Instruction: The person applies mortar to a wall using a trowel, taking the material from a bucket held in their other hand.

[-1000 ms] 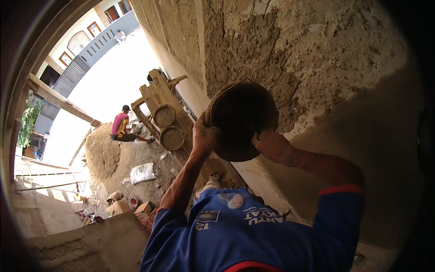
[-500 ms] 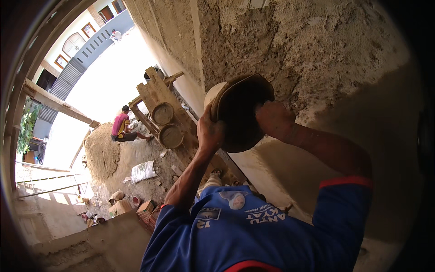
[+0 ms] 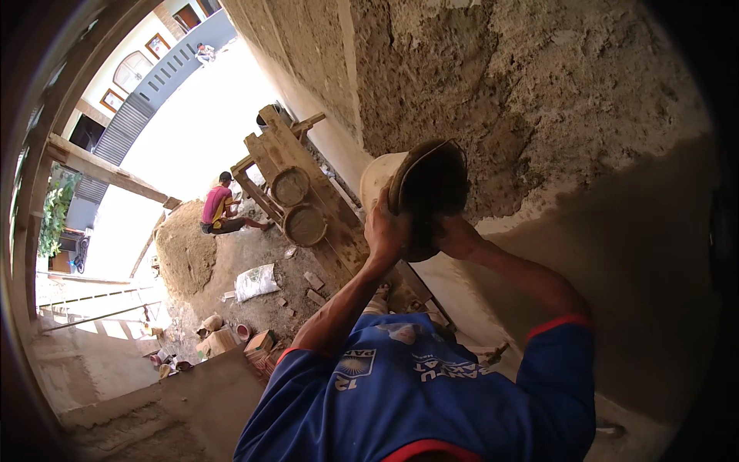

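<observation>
Wall (image 3: 477,92): fills the far right; its upper part is rough and lumpy, while a smoother, darker area lies lower on the right.
Yard (image 3: 192,115): far left, washed out by sunlight, with a grey-blue fence (image 3: 175,65) along its far edge.
Sand heap (image 3: 185,246): left of centre, a brown mound beside the seated co-worker.
Plank (image 3: 340,260): wooden, running from near the centre toward the far left, close beside the wall.
Co-worker (image 3: 218,206): at the sand heap, in a maroon and yellow top and dark shorts, legs stretched toward the plank.
Blue shirt (image 3: 439,400): worn by the person, red at collar and cuffs, filling the near centre.
White sack (image 3: 256,282): flat on the ground, between the sand heap and the plank.
Bucket (image 3: 382,173): in front of the wall at the centre, pale outside, dark inside, tipped so its mouth faces right and near.
Round tubs: two on the plank, one farther (image 3: 290,186), one nearer (image 3: 305,225), both holding grey material.
Left hand (image 3: 386,232): curled firmly around the bucket's near left side, by the rim.
Right hand (image 3: 459,237): at the mouth's near right edge, fingers lost in shadow; how far they close, and on what, I cannot tell.
</observation>
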### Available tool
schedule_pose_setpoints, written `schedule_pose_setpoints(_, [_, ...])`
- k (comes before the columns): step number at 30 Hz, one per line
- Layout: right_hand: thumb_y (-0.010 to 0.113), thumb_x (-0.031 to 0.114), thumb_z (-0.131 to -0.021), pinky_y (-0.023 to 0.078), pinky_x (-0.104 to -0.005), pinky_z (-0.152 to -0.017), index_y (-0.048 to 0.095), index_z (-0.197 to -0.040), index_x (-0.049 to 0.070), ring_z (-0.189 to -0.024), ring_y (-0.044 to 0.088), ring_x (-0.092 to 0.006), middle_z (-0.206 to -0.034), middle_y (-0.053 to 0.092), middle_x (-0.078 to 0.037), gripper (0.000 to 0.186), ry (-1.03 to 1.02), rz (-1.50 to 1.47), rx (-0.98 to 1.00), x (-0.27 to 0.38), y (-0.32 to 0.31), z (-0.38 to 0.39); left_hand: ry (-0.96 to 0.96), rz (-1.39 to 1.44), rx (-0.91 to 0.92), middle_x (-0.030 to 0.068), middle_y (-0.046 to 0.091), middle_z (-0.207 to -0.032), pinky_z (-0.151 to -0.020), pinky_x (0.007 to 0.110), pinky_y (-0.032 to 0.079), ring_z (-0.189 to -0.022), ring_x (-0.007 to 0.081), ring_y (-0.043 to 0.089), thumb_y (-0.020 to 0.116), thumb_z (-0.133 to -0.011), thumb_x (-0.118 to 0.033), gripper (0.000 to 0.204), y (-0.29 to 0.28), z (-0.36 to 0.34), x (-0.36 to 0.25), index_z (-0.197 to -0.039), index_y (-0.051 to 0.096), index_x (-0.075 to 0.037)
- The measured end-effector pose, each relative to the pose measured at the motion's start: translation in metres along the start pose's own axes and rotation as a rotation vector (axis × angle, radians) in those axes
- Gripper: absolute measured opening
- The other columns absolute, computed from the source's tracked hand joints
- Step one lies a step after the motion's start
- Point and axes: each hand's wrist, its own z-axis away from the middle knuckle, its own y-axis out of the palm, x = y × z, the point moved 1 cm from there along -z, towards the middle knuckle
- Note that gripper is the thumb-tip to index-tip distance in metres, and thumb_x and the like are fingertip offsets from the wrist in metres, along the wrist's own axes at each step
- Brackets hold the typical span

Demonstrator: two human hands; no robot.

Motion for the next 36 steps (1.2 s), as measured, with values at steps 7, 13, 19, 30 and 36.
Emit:
schedule_pose_setpoints(7, [0.065, 0.025, -0.080, 0.051, -0.0458, -0.081, 0.053, -0.121, 0.005, -0.094, 0.063, -0.0418, -0.096, 0.065, -0.026, 0.047, 0.327, -0.098, -0.018, 0.031, -0.010, -0.010, 0.160, 0.618, -0.101, 0.0199, 0.066, -0.108, -0.090, 0.038, 0.049, -0.101, 0.0294, 0.065, 0.055, -0.070, -0.005, 0.058, -0.018, -0.027, 0.045, -0.127, 0.052, 0.001])
schedule_pose_setpoints(13, [0.065, 0.031, -0.082, 0.051, -0.0477, -0.079, 0.052, -0.123, 0.006, -0.091, 0.064, -0.0413, -0.092, 0.066, -0.024, 0.049, 0.383, 0.138, 0.102, 0.037, -0.037, -0.035, 0.138, 0.697, -0.108, 0.0166, 0.066, -0.107, -0.090, 0.033, 0.049, -0.098, 0.0230, 0.064, 0.053, -0.068, 0.000, 0.056, -0.038, -0.044, 0.032, -0.124, 0.052, 0.007])
schedule_pose_setpoints(19, [0.063, 0.031, -0.083, 0.050, -0.0472, -0.082, 0.051, -0.123, 0.004, -0.096, 0.063, -0.0424, -0.098, 0.065, -0.026, 0.049, 0.243, 0.172, 0.058, 0.051, -0.058, -0.059, 0.146, 0.865, -0.089, 0.0116, 0.064, -0.106, -0.085, 0.030, 0.050, -0.092, 0.0205, 0.063, 0.052, -0.072, 0.001, 0.052, -0.062, -0.061, 0.034, -0.123, 0.050, 0.006])
schedule_pose_setpoints(30, [0.073, 0.020, -0.078, 0.044, -0.0367, -0.068, 0.055, -0.110, 0.003, -0.068, 0.055, -0.0222, -0.074, 0.058, -0.010, 0.041, 0.013, -0.065, 0.198, 0.175, -0.147, -0.137, -0.039, 0.954, -0.370, 0.0140, 0.060, -0.111, -0.079, 0.031, 0.053, -0.091, 0.0212, 0.063, 0.051, -0.075, 0.003, 0.056, -0.107, -0.077, 0.136, -0.130, 0.043, 0.005])
schedule_pose_setpoints(36, [0.065, 0.011, -0.086, 0.051, -0.0276, -0.055, 0.056, -0.121, -0.002, -0.061, 0.061, -0.0150, -0.088, 0.066, -0.014, 0.039, 0.161, -0.391, 0.340, 0.141, -0.156, -0.188, -0.081, 0.842, -0.465, 0.0143, 0.058, -0.117, -0.087, 0.033, 0.050, -0.102, 0.0226, 0.059, 0.053, -0.075, -0.001, 0.056, -0.118, -0.060, 0.181, -0.130, 0.044, 0.004])
